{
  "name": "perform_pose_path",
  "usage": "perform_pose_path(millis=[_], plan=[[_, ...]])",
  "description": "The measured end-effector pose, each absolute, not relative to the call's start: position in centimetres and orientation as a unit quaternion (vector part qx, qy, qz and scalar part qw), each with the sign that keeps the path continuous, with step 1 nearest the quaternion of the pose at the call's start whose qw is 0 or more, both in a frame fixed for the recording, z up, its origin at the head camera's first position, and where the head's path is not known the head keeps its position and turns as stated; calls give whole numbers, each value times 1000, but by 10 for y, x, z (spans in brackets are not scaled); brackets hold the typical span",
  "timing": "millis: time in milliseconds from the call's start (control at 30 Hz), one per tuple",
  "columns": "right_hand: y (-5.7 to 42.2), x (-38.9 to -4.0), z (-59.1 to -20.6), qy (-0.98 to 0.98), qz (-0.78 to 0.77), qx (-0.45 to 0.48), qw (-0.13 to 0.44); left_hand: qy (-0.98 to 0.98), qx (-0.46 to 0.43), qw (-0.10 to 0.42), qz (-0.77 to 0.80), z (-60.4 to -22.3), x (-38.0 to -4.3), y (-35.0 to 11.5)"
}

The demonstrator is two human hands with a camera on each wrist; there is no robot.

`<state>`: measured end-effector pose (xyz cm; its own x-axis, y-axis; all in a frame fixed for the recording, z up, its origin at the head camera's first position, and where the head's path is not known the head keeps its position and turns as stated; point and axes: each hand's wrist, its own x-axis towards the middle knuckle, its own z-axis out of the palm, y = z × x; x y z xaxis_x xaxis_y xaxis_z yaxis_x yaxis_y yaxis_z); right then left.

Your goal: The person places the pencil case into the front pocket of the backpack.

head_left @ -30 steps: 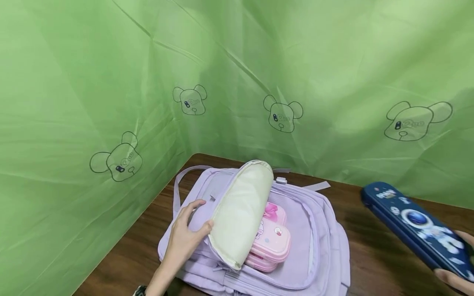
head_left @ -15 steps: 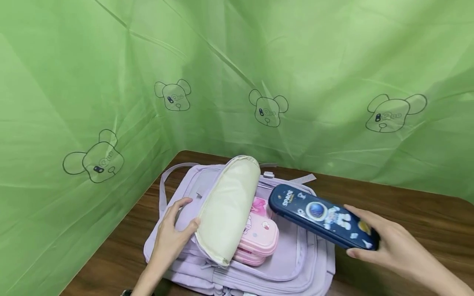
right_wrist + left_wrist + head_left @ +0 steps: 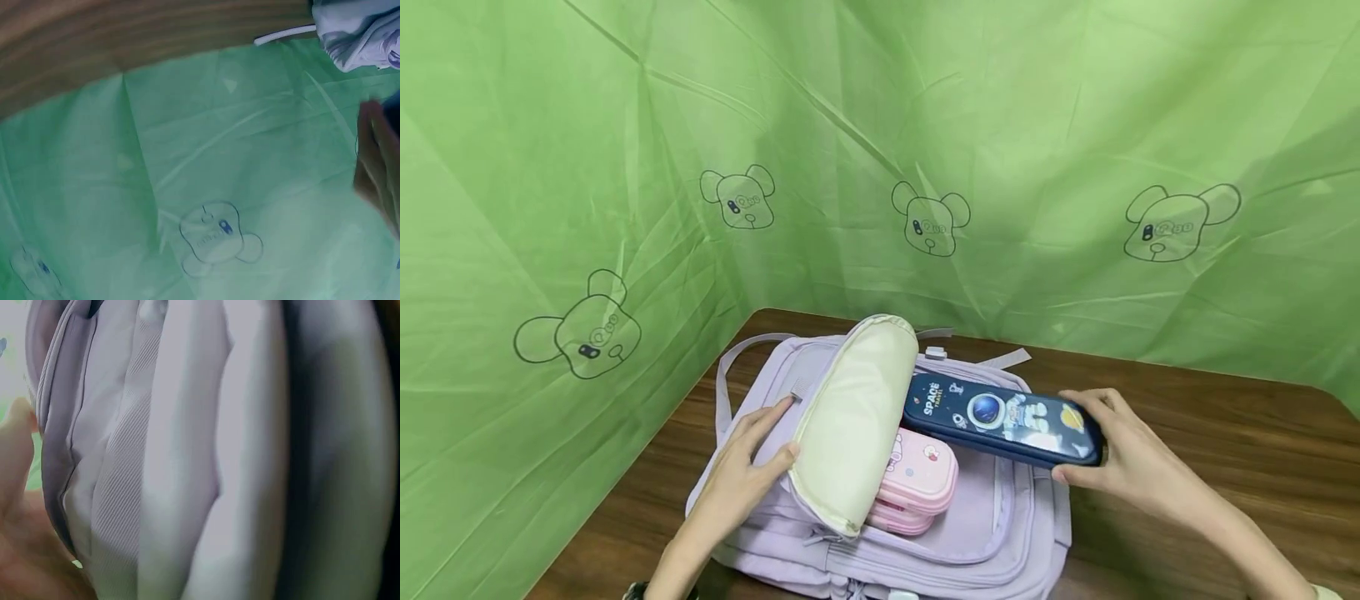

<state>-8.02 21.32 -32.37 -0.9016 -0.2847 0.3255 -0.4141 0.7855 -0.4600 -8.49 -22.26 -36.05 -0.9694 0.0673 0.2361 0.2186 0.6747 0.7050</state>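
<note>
A lilac backpack [image 3: 1037, 517] lies on the table with its front pocket unzipped, the pale-lined flap [image 3: 853, 425] folded to the left. My left hand [image 3: 737, 475] holds that flap, thumb at its edge and fingers on its outer side; the left wrist view shows the backpack's layered side close up. With thumb and fingers, my right hand [image 3: 1127, 454] grips the right end of a dark blue pencil case [image 3: 1000, 417] with an astronaut print. The case's left end sits in the pocket mouth, partly behind the flap. Stacked pink pencil cases [image 3: 925, 471] lie in the pocket, partly covered by the flap.
The brown wooden table [image 3: 1210, 425] extends to the right of the backpack. Green cloth [image 3: 1037, 208] with bear-head outlines hangs behind and at the left. Backpack straps [image 3: 1007, 358] lie beyond the bag.
My right hand has brought the blue pencil case leftward from the right side into the open pocket, above the pink cases. My left hand still holds the flap. The view has shifted slightly.
</note>
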Motion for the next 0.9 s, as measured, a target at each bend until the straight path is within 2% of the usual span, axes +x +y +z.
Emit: perform_pose_path(millis=[233,533,700,900], plan=[[216,-81,-328,-880,460,102,67,-918,-95,97,-372,-360,-88,-222],[214,-85,-339,-887,440,105,94,-878,-169,66,-442,-365,-110,-238],[212,-89,-348,-894,423,106,102,-871,-185,75,-448,-367,-113,-240],[208,-91,-350,-882,457,75,84,-867,-180,82,-458,-370,-114,-239]])
